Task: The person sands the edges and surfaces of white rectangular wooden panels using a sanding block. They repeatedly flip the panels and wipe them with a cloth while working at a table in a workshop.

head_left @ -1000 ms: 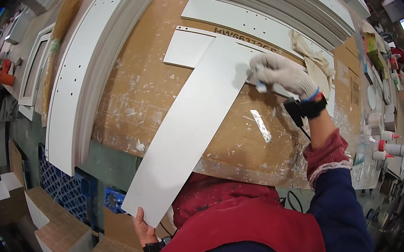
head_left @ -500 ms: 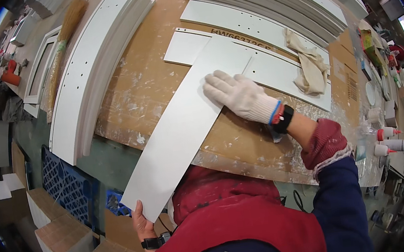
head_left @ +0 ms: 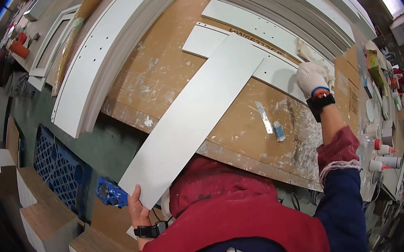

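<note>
A long white panel [head_left: 199, 101] slants across the cardboard-covered bench, and its near end sticks out past the edge. My bare left hand [head_left: 138, 208] is closed on that near end, thumb on top. The far end rests over another white panel [head_left: 275, 73] with small holes and a groove. My right hand [head_left: 312, 78], in a white knit glove, is at the right end of that holed panel. Its fingers look curled onto a crumpled beige cloth [head_left: 304, 50], which the glove partly covers.
A metal blade-like strip [head_left: 264, 118] and a small blue-and-white item [head_left: 279, 131] lie on the cardboard [head_left: 233, 137]. Panel stacks stand at left [head_left: 107, 42] and back [head_left: 287, 1]. A blue plastic pallet [head_left: 60, 169] and boxes [head_left: 51, 227] are at lower left; glue bottles [head_left: 384, 147] at right.
My right hand has left the slanted panel and moved right to the cloth, uncovering the metal strip and the small blue item. My left hand keeps hold of the panel's near end.
</note>
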Motion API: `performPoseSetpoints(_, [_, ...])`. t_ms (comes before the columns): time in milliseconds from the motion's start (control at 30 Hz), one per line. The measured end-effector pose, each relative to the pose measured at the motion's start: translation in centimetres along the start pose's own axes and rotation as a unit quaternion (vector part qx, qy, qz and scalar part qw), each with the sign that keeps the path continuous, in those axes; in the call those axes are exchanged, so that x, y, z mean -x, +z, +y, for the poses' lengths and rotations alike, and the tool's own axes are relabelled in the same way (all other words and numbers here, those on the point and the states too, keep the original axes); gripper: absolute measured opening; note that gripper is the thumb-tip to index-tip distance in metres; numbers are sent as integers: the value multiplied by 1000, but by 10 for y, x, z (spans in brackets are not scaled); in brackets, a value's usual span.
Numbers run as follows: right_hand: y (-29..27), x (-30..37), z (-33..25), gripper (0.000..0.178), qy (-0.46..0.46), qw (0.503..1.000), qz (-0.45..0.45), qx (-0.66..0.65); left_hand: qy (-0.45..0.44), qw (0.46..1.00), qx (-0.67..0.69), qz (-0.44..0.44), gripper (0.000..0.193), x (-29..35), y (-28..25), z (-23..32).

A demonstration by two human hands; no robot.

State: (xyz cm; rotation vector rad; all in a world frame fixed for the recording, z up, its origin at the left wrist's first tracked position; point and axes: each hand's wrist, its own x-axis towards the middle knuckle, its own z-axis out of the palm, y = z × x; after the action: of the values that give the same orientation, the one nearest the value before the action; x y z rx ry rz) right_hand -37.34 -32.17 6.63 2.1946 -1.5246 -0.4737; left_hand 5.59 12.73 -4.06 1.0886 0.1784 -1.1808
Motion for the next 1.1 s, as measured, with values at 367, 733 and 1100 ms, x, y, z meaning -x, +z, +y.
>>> performPoseSetpoints(367, [-82,63,-153,55,-295,934,128,-154,13,1000,15,14,38,10,15,11])
performPoseSetpoints(733, [-80,35,-72,29,-175,938,-17,-297,52,991,-12,-122,52,34,29,30])
performPoseSetpoints(1100, [-119,66,-134,60,-30,477,-286,-830,285,854,-382,-207,33,75,63,86])
